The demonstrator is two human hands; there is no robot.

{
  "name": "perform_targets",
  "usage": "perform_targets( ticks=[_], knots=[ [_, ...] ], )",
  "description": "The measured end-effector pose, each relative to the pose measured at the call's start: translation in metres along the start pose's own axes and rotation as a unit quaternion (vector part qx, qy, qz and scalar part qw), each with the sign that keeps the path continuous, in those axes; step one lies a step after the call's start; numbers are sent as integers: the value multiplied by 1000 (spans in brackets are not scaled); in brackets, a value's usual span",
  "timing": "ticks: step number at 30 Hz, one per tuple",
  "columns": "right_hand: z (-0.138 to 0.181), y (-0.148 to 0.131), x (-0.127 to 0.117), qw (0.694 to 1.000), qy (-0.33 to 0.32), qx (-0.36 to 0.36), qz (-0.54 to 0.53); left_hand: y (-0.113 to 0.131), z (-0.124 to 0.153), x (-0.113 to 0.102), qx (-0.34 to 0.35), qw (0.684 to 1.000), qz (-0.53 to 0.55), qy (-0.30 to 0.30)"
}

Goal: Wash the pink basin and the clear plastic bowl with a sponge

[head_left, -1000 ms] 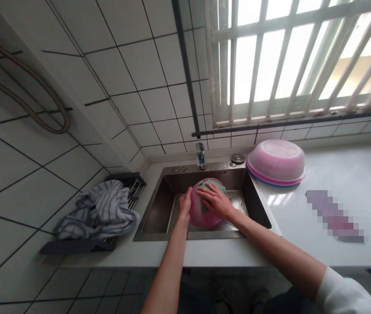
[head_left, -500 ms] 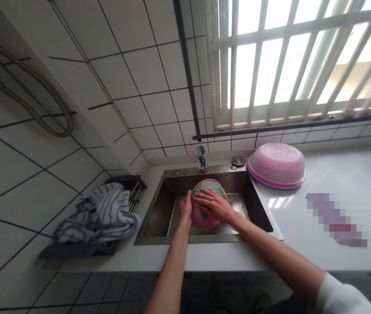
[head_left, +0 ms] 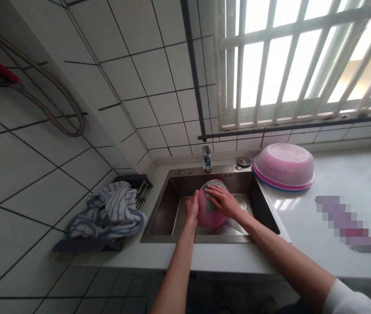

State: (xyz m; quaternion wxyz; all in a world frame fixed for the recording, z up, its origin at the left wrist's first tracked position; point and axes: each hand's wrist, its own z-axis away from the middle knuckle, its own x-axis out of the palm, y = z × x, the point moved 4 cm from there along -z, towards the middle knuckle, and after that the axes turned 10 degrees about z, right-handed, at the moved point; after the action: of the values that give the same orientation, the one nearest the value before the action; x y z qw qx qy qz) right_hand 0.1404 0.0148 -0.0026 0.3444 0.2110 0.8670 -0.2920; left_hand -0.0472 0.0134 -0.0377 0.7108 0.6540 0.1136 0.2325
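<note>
A pink mesh basket (head_left: pixel 212 220) is held tilted above the floor of the steel sink (head_left: pixel 159 213). My left hand (head_left: pixel 192 206) grips its left rim, fingers closed on the edge. Inside the basket, a pale green cloth (head_left: pixel 210 205) lies against the wall under my right hand (head_left: pixel 224 199). That hand presses on the cloth with its fingers bent over it; part of the cloth is hidden beneath them. Behind the basket stands the faucet (head_left: pixel 207 158).
Right of the sink, stacked pink baskets (head_left: pixel 285 165) sit upside down on the white counter (head_left: pixel 336 174). A striped towel (head_left: pixel 113 209) drapes over a dark rack (head_left: pixel 87 245) at left. A drain plug (head_left: pixel 243 162) rests behind the sink. A blurred-out item (head_left: pixel 349 224) lies on the right counter.
My right hand has slid the green cloth across the inside of the basket, and less cloth shows now. My left hand keeps its hold on the rim. The view has shifted slightly.
</note>
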Motion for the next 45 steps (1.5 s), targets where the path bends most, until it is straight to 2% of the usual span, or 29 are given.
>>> perform_targets(
  ticks=[2,3,6,8,10,12,14,15,18,20,21,23,25,28,30,32,34,37,38,42,45],
  knots=[
    [2,10,-3,998,19,54,6,-1,-1,1,0,1000,-8,-10],
    [3,8,-3,999,14,48,14,-1,-2,1,-4,1000,-11,-11],
    [4,-11,2,998,-25,-56,32,-1,-5,0,-10,1000,-14,-1],
    [3,-18,3,994,-42,-100,20,0,-5,-1,-7,1000,-10,1],
    [0,-12,0,997,-27,-69,-2,1,-3,0,-4,1000,-7,-1],
    [-1,2,-5,1000,11,15,-19,1,-1,1,-5,1000,-11,-5],
    [0,9,-8,998,29,62,-15,1,0,2,-5,1000,-19,-8],
    [1,7,-7,998,26,55,-6,2,0,2,-2,1000,-24,-6],
    [4,-6,-2,999,-14,-39,6,3,-1,1,6,1000,-31,4],
    [4,-5,0,998,-28,-53,-17,2,-1,1,4,1000,-27,-3],
    [4,1,0,999,-22,-27,-33,1,-1,1,0,1000,-25,-9],
    [5,20,-2,996,8,69,-56,1,1,1,-8,999,-25,-23],
    [7,35,-3,991,14,116,-63,2,2,4,-13,999,-27,-39],
    [7,42,-6,992,16,112,-46,2,5,12,-20,996,-6,-92],
    [5,40,-8,995,16,93,-25,1,7,20,-22,989,12,-144],
    [3,35,-7,998,4,70,-2,2,6,24,-7,986,3,-167],
    [1,24,-4,999,-11,43,21,4,3,21,36,990,-43,-130],
    [0,-1,5,998,-33,-22,44,11,-4,7,114,985,-126,-15],
    [0,-11,9,997,-42,-49,46,12,-6,3,122,983,-136,3],
    [1,-29,16,989,-83,-121,23,6,-14,-4,60,989,-134,6],
    [0,-12,8,993,-71,-92,-10,3,-10,-1,17,996,-91,-4]
  ],
)
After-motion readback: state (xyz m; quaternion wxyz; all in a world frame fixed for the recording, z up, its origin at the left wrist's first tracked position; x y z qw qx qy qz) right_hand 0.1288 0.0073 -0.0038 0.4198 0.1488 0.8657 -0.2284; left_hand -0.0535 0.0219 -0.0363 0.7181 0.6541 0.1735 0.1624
